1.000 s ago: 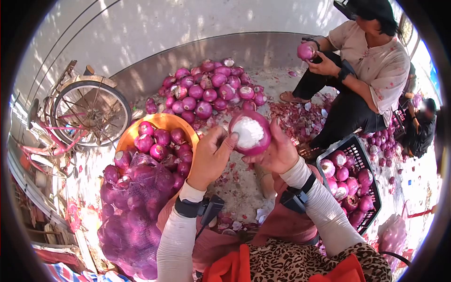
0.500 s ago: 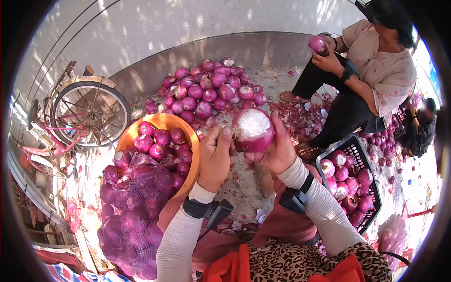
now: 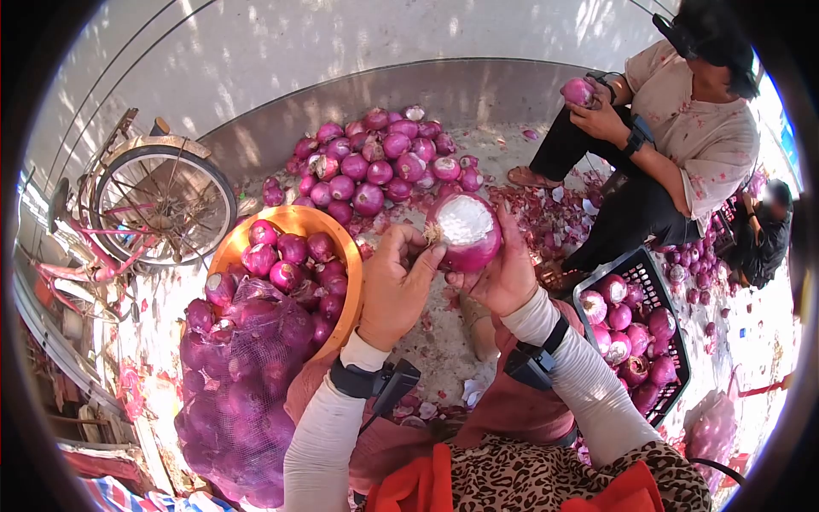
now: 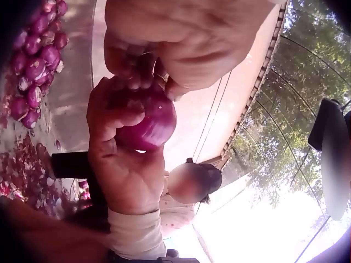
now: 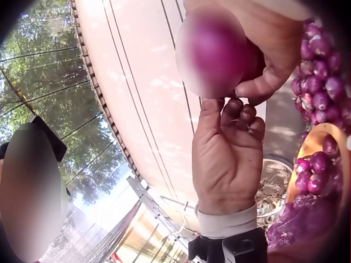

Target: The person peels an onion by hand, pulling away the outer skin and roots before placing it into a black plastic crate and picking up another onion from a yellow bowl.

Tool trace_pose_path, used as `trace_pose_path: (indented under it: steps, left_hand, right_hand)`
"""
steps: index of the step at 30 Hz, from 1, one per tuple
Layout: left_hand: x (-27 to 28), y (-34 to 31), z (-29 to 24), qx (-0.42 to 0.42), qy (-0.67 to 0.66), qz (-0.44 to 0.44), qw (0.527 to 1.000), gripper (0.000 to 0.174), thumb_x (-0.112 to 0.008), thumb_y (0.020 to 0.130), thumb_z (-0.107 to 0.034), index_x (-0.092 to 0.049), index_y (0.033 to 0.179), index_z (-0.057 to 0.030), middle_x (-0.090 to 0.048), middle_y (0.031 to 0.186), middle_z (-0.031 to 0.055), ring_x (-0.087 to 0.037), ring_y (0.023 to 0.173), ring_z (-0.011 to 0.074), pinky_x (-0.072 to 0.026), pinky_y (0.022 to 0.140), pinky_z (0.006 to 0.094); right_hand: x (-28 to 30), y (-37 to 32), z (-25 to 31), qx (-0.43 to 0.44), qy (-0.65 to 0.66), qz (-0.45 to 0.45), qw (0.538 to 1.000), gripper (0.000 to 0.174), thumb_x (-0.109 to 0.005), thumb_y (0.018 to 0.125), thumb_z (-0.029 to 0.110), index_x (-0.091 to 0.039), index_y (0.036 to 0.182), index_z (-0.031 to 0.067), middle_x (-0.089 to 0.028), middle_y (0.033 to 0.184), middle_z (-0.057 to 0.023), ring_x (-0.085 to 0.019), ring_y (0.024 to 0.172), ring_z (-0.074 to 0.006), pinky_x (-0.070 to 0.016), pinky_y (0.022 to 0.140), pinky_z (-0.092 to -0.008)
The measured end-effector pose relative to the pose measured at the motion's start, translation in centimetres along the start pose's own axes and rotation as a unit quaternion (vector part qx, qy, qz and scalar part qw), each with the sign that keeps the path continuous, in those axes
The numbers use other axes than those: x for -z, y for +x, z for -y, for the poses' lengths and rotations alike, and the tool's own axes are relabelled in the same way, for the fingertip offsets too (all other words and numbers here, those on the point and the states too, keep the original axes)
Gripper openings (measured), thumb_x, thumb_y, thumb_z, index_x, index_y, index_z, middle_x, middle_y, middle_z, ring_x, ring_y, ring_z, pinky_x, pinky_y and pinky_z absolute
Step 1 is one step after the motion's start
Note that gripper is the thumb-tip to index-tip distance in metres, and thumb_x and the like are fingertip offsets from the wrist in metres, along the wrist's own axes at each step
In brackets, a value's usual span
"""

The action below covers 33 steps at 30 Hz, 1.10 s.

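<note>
A large red onion point(image 3: 474, 242) is held up in front of the lap in the head view, a white bare patch on its top and a dry, straw-coloured root tuft on its left side. My right hand point(image 3: 509, 271) grips it from the right and below, the thumb lying across its skin in the left wrist view. At the tuft, my left hand point(image 3: 394, 294) has its fingers curled in and pinches the onion's edge between thumb and fingertips. From the right wrist, the left hand point(image 5: 227, 159) appears under the onion, its fingertips right at the skin; blur covers part of the onion.
Left of the lap stand an orange tub point(image 3: 351, 294) of onions and a full mesh sack point(image 3: 243, 410). An onion pile point(image 3: 375, 162) lies ahead; a black crate point(image 3: 678, 375) of onions stands right. Another person point(image 3: 682, 128) sits beyond it holding an onion. A bicycle point(image 3: 162, 200) leans left.
The onion has turned and moved slightly right, bringing its root tuft into sight. My left hand has shifted right, its thumb now at the onion's left edge. The seated person has leaned right.
</note>
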<state>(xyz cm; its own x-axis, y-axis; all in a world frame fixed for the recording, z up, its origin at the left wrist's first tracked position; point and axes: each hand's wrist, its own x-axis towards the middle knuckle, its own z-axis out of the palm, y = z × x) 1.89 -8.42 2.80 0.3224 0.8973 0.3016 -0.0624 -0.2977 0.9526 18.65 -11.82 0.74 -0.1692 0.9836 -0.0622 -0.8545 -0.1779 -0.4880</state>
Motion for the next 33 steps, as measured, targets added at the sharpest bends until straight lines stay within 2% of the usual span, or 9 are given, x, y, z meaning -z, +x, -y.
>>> trace_pose_path:
  steps: [10, 13, 16, 19, 22, 25, 28, 30, 33]
  left_hand:
    - [0.3, 0.0, 0.2, 0.019, 0.029, 0.016, 0.999, 0.01, -0.06, 0.091, -0.007, -0.052, 0.088, -0.0005, -0.054, 0.073, 0.0007, -0.05, 0.065, 0.0054, -0.0413, 0.056, 0.0229]
    - [0.3, -0.4, -0.3, -0.007, -0.002, 0.091, 0.996, 0.009, -0.058, 0.092, -0.007, -0.054, 0.089, -0.0003, -0.055, 0.072, 0.0014, -0.051, 0.067, 0.0055, -0.0414, 0.057, 0.0233]
    - [0.4, -0.7, -1.3, 0.067, -0.065, 0.182, 0.979, 0.011, -0.058, 0.092, -0.009, -0.055, 0.09, 0.0009, -0.057, 0.074, 0.0055, -0.053, 0.068, 0.0107, -0.0433, 0.061, 0.0273]
    - [0.9, 0.0, -0.2, -0.031, 0.127, 0.211, 0.969, 0.012, -0.06, 0.09, -0.01, -0.057, 0.091, 0.0018, -0.059, 0.077, 0.0106, -0.055, 0.068, 0.0181, -0.0447, 0.065, 0.0316]
    - [0.4, -0.4, -0.2, -0.03, 0.12, 0.177, 0.976, 0.015, -0.063, 0.088, -0.012, -0.058, 0.091, 0.0021, -0.059, 0.077, 0.0129, -0.056, 0.068, 0.0235, -0.045, 0.068, 0.0341]
    - [0.1, -0.5, 0.0, -0.111, 0.153, 0.131, 0.973, 0.014, -0.064, 0.088, -0.012, -0.057, 0.088, -0.0003, -0.054, 0.072, 0.0046, -0.049, 0.066, 0.0102, -0.0412, 0.06, 0.0258]
    - [0.1, -0.5, -1.1, -0.084, 0.167, 0.105, 0.977, 0.018, -0.068, 0.085, -0.014, -0.058, 0.088, 0.0004, -0.06, 0.075, 0.0112, -0.058, 0.061, 0.0191, -0.0456, 0.058, 0.0305]
    - [-0.1, -0.5, -1.4, -0.086, 0.161, 0.079, 0.98, 0.019, -0.069, 0.085, -0.015, -0.058, 0.088, 0.0001, -0.06, 0.073, 0.0111, -0.058, 0.059, 0.0183, -0.0454, 0.055, 0.0296]
    - [-0.4, -0.5, -1.3, -0.087, 0.154, 0.031, 0.984, 0.022, -0.071, 0.084, -0.017, -0.057, 0.089, 0.0002, -0.061, 0.069, 0.0106, -0.059, 0.057, 0.0181, -0.0458, 0.054, 0.0298]
  right_hand:
    - [-0.4, -0.1, -0.1, 0.037, -0.051, -0.028, 0.998, 0.058, -0.046, 0.092, 0.058, -0.047, 0.132, 0.0167, -0.06, 0.122, -0.005, -0.062, 0.104, -0.0229, -0.0543, 0.071, -0.0402]
    - [-1.1, 0.3, -0.1, 0.09, -0.096, -0.097, 0.987, 0.06, -0.044, 0.092, 0.059, -0.047, 0.132, 0.0139, -0.061, 0.12, -0.0089, -0.063, 0.102, -0.026, -0.0537, 0.07, -0.038]
    - [-0.7, 0.1, 1.0, 0.052, -0.001, -0.087, 0.995, 0.065, -0.042, 0.091, 0.062, -0.046, 0.132, 0.0117, -0.06, 0.119, -0.0136, -0.063, 0.099, -0.0307, -0.0532, 0.069, -0.0364]
    - [0.0, 0.0, 1.9, 0.015, 0.039, -0.032, 0.999, 0.07, -0.039, 0.09, 0.066, -0.046, 0.132, 0.0105, -0.06, 0.118, -0.016, -0.064, 0.095, -0.0346, -0.0533, 0.066, -0.0379]
    - [0.3, 0.0, 1.9, -0.002, 0.054, 0.007, 0.998, 0.071, -0.038, 0.09, 0.067, -0.047, 0.131, 0.011, -0.061, 0.119, -0.0141, -0.063, 0.1, -0.0336, -0.0544, 0.068, -0.0401]
    - [0.4, 0.0, 1.8, 0.003, 0.06, 0.001, 0.998, 0.07, -0.038, 0.089, 0.068, -0.047, 0.132, 0.0122, -0.061, 0.12, -0.0122, -0.062, 0.104, -0.0318, -0.0546, 0.07, -0.0407]
    - [0.4, 0.0, 1.7, 0.012, 0.045, -0.012, 0.999, 0.069, -0.038, 0.09, 0.067, -0.047, 0.132, 0.0129, -0.061, 0.12, -0.0101, -0.062, 0.106, -0.0292, -0.0539, 0.071, -0.0406]
    - [0.0, -0.2, 1.7, 0.019, 0.035, -0.021, 0.999, 0.068, -0.038, 0.091, 0.066, -0.048, 0.132, 0.0129, -0.061, 0.12, -0.0088, -0.061, 0.107, -0.0279, -0.0536, 0.072, -0.0402]
    - [-1.4, -0.4, 1.4, 0.031, -0.025, -0.085, 0.996, 0.067, -0.037, 0.09, 0.067, -0.051, 0.128, 0.015, -0.064, 0.116, -0.0066, -0.064, 0.091, -0.0241, -0.0509, 0.061, -0.0349]
